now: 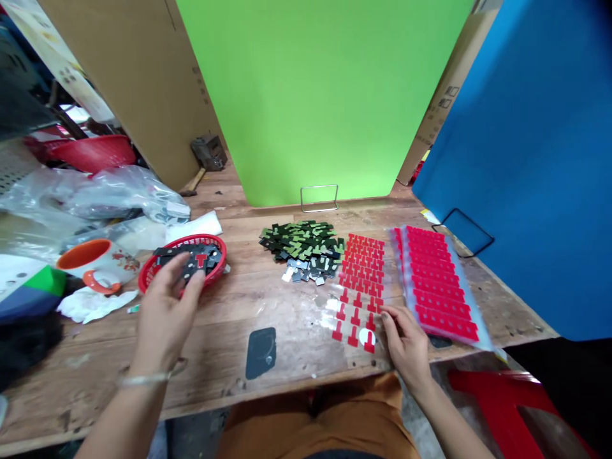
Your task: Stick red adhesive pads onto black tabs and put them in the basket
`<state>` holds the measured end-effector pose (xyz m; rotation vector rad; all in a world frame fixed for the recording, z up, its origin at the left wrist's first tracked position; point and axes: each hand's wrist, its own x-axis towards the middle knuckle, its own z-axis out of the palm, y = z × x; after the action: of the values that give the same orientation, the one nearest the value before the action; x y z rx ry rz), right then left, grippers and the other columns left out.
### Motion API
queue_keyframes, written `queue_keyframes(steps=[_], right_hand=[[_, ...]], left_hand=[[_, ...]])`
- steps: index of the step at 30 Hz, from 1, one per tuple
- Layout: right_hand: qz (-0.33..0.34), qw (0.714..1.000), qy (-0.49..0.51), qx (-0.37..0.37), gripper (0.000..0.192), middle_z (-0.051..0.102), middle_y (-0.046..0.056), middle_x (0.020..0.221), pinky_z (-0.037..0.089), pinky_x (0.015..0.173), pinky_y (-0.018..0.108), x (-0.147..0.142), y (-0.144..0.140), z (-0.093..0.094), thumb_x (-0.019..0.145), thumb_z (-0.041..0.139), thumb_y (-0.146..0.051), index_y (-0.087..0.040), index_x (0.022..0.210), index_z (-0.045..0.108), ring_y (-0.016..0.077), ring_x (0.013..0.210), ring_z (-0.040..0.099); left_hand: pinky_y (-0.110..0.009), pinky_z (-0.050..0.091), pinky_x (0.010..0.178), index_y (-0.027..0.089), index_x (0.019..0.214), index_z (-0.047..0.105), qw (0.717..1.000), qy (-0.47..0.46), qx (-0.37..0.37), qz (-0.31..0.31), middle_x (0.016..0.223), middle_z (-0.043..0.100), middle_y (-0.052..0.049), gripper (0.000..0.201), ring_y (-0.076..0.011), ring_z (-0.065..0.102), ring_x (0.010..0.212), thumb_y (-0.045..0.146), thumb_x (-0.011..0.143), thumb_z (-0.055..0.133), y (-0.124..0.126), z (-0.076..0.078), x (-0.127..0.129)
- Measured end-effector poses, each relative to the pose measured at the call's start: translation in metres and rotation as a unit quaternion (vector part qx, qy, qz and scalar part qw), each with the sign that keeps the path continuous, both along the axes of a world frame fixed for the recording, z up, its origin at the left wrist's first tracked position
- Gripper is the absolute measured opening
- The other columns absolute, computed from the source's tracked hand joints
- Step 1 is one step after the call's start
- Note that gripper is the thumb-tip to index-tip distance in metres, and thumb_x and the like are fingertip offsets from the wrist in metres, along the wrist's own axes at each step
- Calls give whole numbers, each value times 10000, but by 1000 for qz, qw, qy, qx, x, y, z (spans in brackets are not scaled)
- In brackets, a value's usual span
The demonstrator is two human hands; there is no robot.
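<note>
1. I see my left hand (165, 312) over the near edge of the red basket (157, 271), at the left of the wooden table (215, 357). Its fingers (191, 290) curl round a small dark part (189, 271), pinching it just at the basket's rim; the thumb side is turned away, so I cannot make out the grip exactly.
2. The basket holds more dark pieces (210, 255), and one red T-shaped sticker (201, 259) shows among them, just beyond my fingertips.
3. My right hand (406, 344) rests at the near right of the table. Its fingers (389, 319) are loosely bent and lie on the clear sheet of red stickers (361, 274), touching its near right corner; they grip nothing that I can see.
4. On that sheet the far rows are full, while the near rows have gaps. The nearest stickers sit just left of my right fingertips.
5. To the right of the sheet lies a stack of full red sticker sheets (440, 287), just beside my right hand.
6. A pile of green and black parts (303, 245) sits in the middle, far of both hands, with a few silvery ones at its near edge.
7. A dark flat pad (261, 352) lies on the table between my hands, near the edge.
8. At far left are an orange-lined mug (95, 261), crumpled plastic bags (109, 194) and a red bowl (90, 153).
</note>
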<state>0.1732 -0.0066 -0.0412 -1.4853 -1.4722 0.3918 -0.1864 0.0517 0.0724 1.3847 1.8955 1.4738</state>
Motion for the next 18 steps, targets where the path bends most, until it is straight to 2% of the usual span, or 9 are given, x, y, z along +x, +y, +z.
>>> queue_keyframes(steps=[2, 3, 5, 7, 9, 11, 13, 15, 18], right_hand=[[-6, 999, -23, 23, 168, 602, 74, 917, 447, 780, 347, 0, -3, -4, 843, 487, -241, -196, 955, 603, 203, 866, 564], [-9, 999, -30, 36, 169, 602, 76, 917, 449, 783, 351, -1, -3, -6, 843, 485, -232, -195, 961, 601, 203, 868, 564], [-14, 997, -41, 58, 174, 603, 79, 916, 453, 789, 358, -3, -3, -7, 842, 483, -221, -193, 971, 596, 203, 870, 564], [-15, 996, -52, 75, 174, 607, 80, 907, 456, 791, 363, -5, -3, -7, 842, 481, -220, -193, 970, 595, 204, 868, 566], [-13, 995, -61, 83, 172, 611, 77, 894, 460, 788, 366, -6, -2, -7, 845, 476, -227, -196, 962, 598, 203, 859, 569], [-11, 994, -66, 85, 171, 612, 73, 880, 463, 784, 362, -7, -2, -7, 850, 468, -231, -199, 951, 601, 200, 847, 572], [-9, 994, -70, 83, 167, 613, 70, 871, 460, 787, 359, -7, -3, -7, 854, 459, -228, -199, 934, 602, 196, 843, 570], [-9, 994, -74, 79, 165, 614, 68, 857, 455, 789, 356, -7, -4, -7, 859, 448, -226, -199, 906, 604, 195, 838, 568], [-13, 994, -82, 74, 181, 616, 70, 837, 452, 773, 349, -7, -5, -7, 866, 431, -239, -195, 881, 606, 196, 822, 567]], left_hand=[[-328, 392, 919, 195, 1041, 607, 991, 17, -85, -104, 1075, 627, -42, 315, -195, 552, 1001, 374, 793, 531, -32, 0, 18], [-297, 421, 867, 202, 940, 645, 968, 18, -147, -205, 968, 663, -27, 274, -190, 578, 933, 394, 800, 510, -51, -5, 31], [-247, 452, 749, 216, 813, 671, 860, 18, -287, -421, 820, 679, -7, 303, -168, 603, 802, 407, 833, 436, -88, -29, 60], [-242, 438, 771, 237, 812, 686, 775, 28, -336, -535, 856, 682, 0, 260, -169, 602, 820, 401, 799, 486, -117, -67, 88], [-274, 399, 870, 242, 899, 681, 770, 38, -353, -531, 996, 666, -23, 266, -204, 575, 953, 397, 768, 509, -131, -115, 111], [-324, 332, 964, 219, 1080, 616, 825, 57, -371, -422, 1167, 596, -71, 397, -246, 498, 1110, 423, 771, 470, -130, -161, 128], [-362, 247, 1023, 180, 1118, 590, 859, 78, -372, -343, 1185, 580, -104, 469, -281, 430, 1186, 457, 766, 449, -119, -194, 143], [-396, 208, 1036, 154, 1125, 578, 865, 73, -381, -317, 1199, 566, -128, 535, -314, 373, 1224, 505, 735, 475, -106, -212, 156], [-413, 205, 1027, 158, 1088, 592, 855, 49, -383, -347, 1193, 564, -134, 523, -326, 364, 1221, 518, 721, 495, -93, -219, 168]])
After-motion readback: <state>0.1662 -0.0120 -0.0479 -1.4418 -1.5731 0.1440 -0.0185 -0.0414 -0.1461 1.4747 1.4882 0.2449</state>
